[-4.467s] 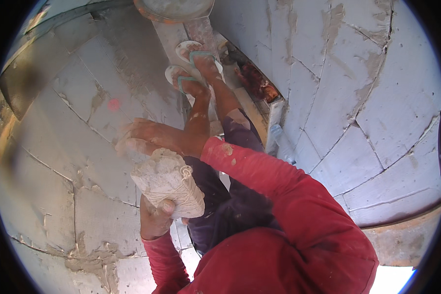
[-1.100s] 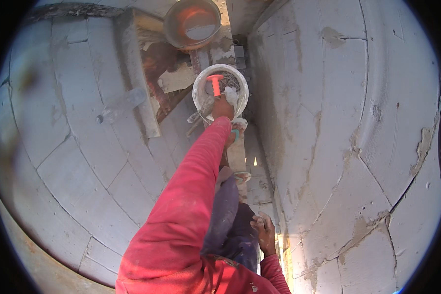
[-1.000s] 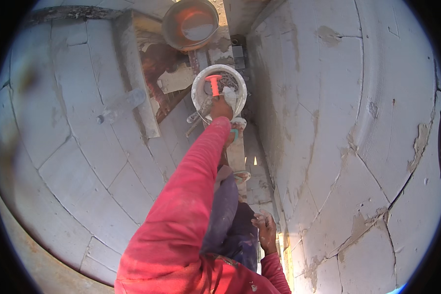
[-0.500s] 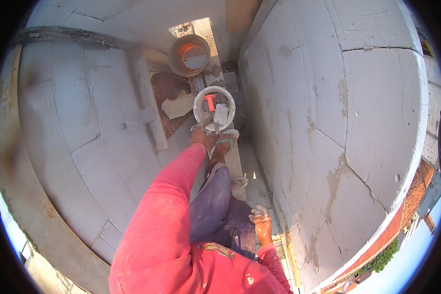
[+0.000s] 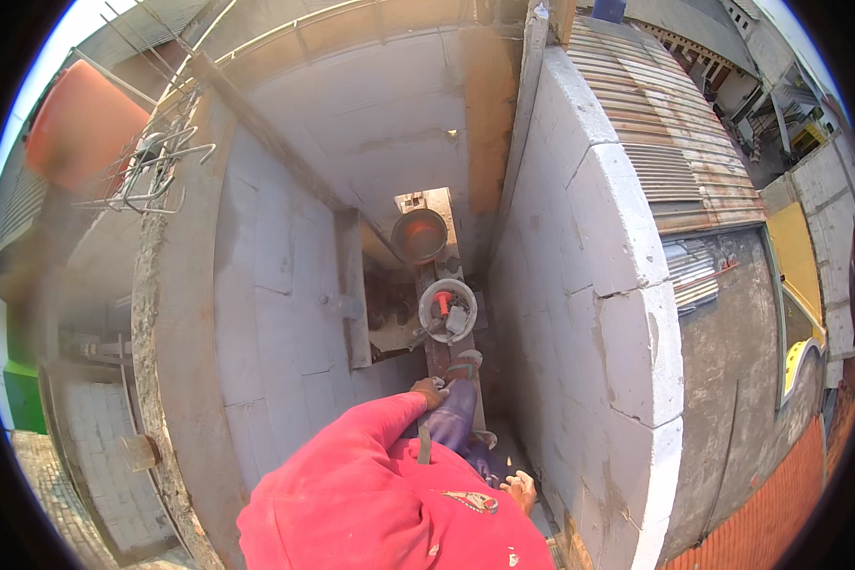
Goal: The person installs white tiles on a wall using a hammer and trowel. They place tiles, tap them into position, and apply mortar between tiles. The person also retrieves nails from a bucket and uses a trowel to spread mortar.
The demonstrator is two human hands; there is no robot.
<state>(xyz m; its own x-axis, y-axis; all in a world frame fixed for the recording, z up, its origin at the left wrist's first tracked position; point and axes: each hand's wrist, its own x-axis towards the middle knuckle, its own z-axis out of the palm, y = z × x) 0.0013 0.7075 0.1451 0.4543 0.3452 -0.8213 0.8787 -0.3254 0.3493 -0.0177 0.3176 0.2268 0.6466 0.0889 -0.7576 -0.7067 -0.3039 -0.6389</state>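
Note:
My left hand (image 5: 431,391) is in front of my bent leg, beside the knee, with its fingers curled closed. A narrow grey-brown strip (image 5: 425,443) shows just below that hand, against my clothing; whether the hand holds it I cannot make out. My right hand (image 5: 520,489) hangs low by the right-hand wall, its fingers loosely bent and apart, with nothing seen in it. Ahead of my feet stands a round, pale, mortar-smeared bucket (image 5: 427,325). Inside it lie an orange-red handled piece (image 5: 443,303) and a grey block-like piece (image 5: 457,320).
Pale block walls rise close on the left (image 5: 290,332) and right (image 5: 579,351). Beyond the bucket sits a larger dark tub (image 5: 419,237). Bent steel bars (image 5: 161,166) stick out at the upper left near an orange container (image 5: 85,128). A corrugated roof (image 5: 674,123) lies outside.
My left hand has drawn back from the bucket's rim to beside my knee. The view has tilted upward, bringing in the wall tops, roofs and steel bars. My right hand stays low.

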